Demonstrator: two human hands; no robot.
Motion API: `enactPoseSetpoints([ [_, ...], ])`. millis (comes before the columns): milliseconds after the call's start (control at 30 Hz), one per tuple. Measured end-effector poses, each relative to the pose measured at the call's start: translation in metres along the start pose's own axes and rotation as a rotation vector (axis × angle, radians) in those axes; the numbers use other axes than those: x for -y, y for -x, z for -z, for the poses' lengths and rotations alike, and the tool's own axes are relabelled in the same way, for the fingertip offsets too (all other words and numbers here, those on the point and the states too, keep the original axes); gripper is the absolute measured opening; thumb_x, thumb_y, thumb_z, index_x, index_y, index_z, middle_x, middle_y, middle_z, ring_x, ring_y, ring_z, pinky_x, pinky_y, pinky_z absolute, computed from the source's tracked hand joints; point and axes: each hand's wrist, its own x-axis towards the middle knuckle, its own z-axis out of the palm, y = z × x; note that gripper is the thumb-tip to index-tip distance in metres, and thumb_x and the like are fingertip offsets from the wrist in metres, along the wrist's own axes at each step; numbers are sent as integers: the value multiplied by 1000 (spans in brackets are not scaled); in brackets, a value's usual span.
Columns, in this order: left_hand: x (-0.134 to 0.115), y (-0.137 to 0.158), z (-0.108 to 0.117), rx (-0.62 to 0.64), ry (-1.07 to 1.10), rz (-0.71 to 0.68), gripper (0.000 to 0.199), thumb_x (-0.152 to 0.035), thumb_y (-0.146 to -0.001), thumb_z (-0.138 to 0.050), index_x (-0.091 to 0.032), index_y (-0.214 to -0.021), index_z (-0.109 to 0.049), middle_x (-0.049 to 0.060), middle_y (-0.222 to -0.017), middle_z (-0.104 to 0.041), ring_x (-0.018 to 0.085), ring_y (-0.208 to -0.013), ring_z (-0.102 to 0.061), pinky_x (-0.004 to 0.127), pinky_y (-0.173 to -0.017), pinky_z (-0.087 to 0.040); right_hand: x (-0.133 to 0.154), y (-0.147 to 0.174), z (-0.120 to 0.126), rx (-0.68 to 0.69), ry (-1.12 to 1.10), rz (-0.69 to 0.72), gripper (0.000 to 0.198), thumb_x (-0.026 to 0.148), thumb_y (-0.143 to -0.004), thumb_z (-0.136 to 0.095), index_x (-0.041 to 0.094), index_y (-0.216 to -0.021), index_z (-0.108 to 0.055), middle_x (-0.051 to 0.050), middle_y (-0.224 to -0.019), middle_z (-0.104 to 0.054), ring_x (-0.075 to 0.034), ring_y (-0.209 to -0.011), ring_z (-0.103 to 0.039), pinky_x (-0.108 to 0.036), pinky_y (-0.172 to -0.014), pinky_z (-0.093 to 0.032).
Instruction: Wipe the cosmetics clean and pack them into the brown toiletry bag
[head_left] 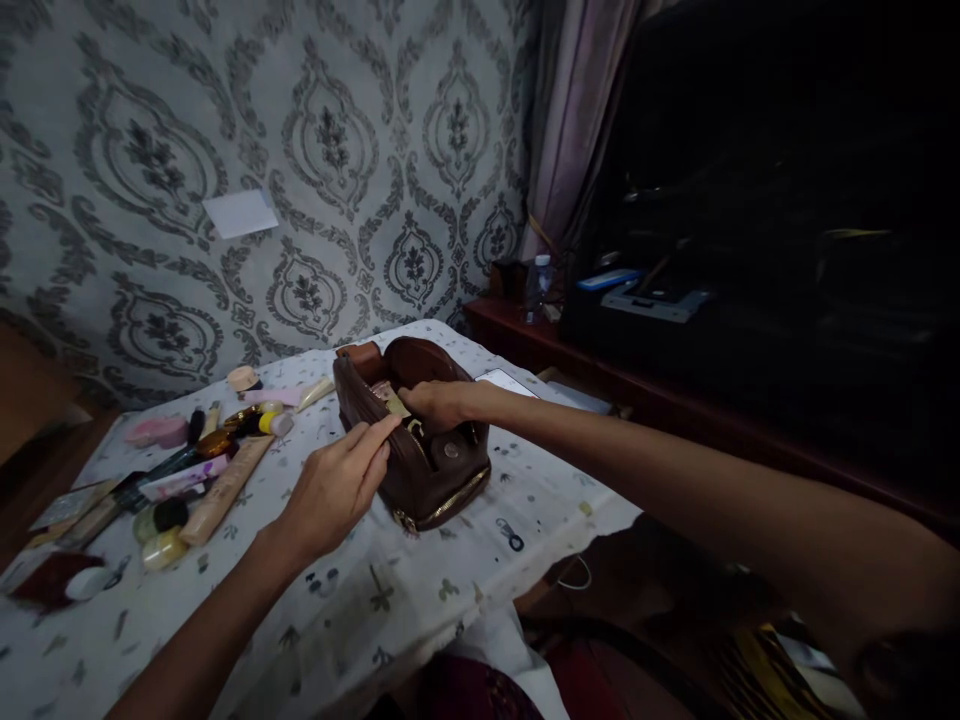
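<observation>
A dark brown leather handbag (450, 490) with gold zips stands unzipped on the cloth-covered table (465, 560). My left hand (341, 485) is closed on the near left edge of its opening, fingers together along the zip. Over the top of the bag reaches my right hand (435, 403), its fingers curled down inside the mouth. Close to those fingertips shows a small yellowish item (394, 402), partly hidden in the bag. Whatever the right fingers hold is hidden from me.
Left of the bag lie several cosmetics, among them a beige tube (229, 490), a white and purple tube (184, 478) and a pink case (157, 431). Behind my right wrist is a lit phone (506, 381). A plastic bottle (538, 290) stands on the dark red shelf (517, 335).
</observation>
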Motion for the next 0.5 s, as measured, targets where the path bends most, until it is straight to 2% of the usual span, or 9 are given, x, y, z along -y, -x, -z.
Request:
enactPoseSetpoints([
  [100, -1, 1, 1, 20, 7, 18, 40, -26, -102, -33, -21, -137, -52, 9, -113, -70, 22, -99, -70, 34, -87, -58, 4, 2, 2, 19, -8, -25, 69, 28, -83, -68, 8, -143, -40, -24, -128, -62, -36, -116, -64, -38, -87, -55],
  [300, -1, 2, 0, 10, 25, 21, 40, -25, -101, -34, -22, -137, -52, 9, -114, -70, 21, -104, -69, 33, -88, -57, 5, 9, 1, -26, -9, 4, 69, 30, -85, -67, 7, -143, -39, -23, -132, -60, -34, -120, -61, -36, -93, -52],
  [500, -2, 2, 1, 34, 69, 50, 41, -26, -101, -35, -21, -140, -49, 9, -116, -70, 20, -102, -69, 33, -88, -57, 5, 9, 3, -21, -20, 24, 58, 22, -82, -69, 7, -134, -49, -22, -126, -65, -31, -112, -67, -32, -84, -55],
])
